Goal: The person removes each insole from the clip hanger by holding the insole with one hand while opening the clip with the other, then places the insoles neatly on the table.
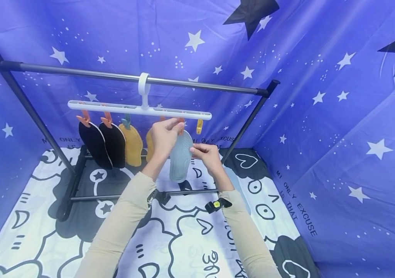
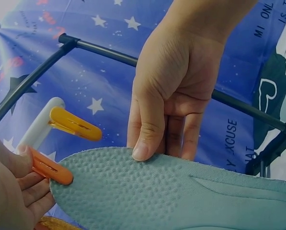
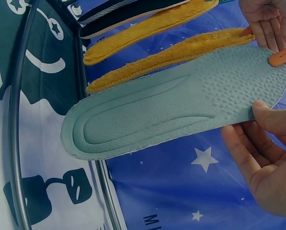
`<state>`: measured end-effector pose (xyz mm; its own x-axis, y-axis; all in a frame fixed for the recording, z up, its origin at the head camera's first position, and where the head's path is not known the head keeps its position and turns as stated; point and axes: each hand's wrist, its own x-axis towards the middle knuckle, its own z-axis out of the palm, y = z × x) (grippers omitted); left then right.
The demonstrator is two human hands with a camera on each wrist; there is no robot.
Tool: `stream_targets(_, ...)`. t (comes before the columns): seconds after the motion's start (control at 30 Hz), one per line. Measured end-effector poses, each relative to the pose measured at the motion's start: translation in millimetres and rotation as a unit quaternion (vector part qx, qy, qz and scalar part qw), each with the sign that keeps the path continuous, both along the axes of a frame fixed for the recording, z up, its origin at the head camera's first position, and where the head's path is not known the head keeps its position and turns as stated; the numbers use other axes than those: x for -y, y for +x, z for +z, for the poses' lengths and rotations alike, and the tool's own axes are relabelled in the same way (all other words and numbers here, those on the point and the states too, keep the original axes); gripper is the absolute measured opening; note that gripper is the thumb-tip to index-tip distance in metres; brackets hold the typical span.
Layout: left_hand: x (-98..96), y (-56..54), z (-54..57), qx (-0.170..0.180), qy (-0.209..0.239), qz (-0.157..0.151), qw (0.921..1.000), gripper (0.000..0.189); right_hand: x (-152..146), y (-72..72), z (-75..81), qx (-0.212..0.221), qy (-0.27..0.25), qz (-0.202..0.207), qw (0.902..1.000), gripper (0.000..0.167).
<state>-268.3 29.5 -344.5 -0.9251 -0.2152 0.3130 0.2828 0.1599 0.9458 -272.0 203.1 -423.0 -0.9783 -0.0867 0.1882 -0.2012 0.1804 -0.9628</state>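
A grey-green insole with a dimpled toe end hangs toe-up below the white hanger. My left hand pinches an orange clip, whose jaws overlap the insole's toe end. Thumb and fingers of my right hand pinch the insole's side edge near the toe, thumb on the dimpled face. Beside it, an empty yellow clip hangs at the hanger's right end. Just left of the grey-green insole, a fuzzy yellow insole hangs partly hidden behind my left hand in the head view.
Further left hang another yellow insole from a teal clip and two black insoles from orange clips. The hanger hooks over a dark metal rack's top bar. A cartoon-print cloth lies beneath; blue star-print curtains surround it.
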Motion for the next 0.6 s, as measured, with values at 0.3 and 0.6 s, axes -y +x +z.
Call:
stream_targets(0.3, -1.1, -0.5, 0.4, 0.001, 0.002, 0.006, 1.0, 0.024, -1.2, 0.1, 0.4, -0.003, -0.011, 0.0, 0.9999, 0.025)
stream_targets(0.6, -1.4, -0.3, -0.2, -0.001, 0.003, 0.003, 1.0, 0.024, -2.2, 0.7, 0.7, 0.001, -0.007, -0.003, 1.0, 0.025)
